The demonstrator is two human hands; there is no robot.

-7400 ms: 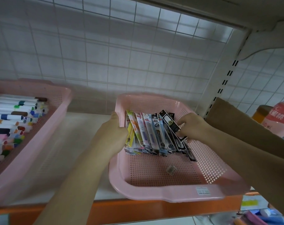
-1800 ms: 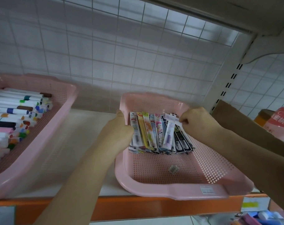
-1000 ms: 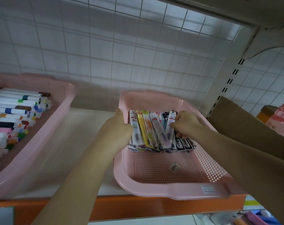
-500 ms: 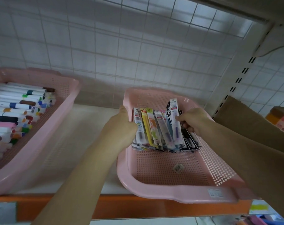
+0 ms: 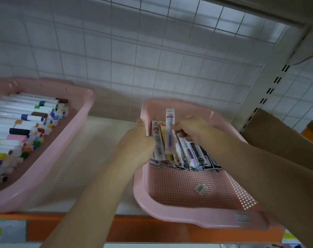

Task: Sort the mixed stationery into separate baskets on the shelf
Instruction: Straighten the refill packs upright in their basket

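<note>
A white wire-grid back panel (image 5: 152, 51) rises behind a white shelf board (image 5: 91, 158) with an orange front edge (image 5: 116, 228). On the board sit two pink perforated plastic baskets, well apart. The left basket (image 5: 84, 102) is packed with white marker pens with coloured caps (image 5: 23, 126) lying side by side. The right basket (image 5: 188, 216) overhangs the orange edge and stands beside a brown cardboard box (image 5: 277, 136). A row of long, flat packaged pens (image 5: 193, 154) stands leaning across the far half of the right basket. The left hand (image 5: 136, 145) rests against the row's left end at the basket wall, its fingers hidden, so I cannot tell what it grips. The right hand (image 5: 193, 129) pinches one white-and-purple pen pack (image 5: 169, 129), held upright with its top above the row. A small barcode sticker (image 5: 200, 187) lies on the basket floor.
</note>
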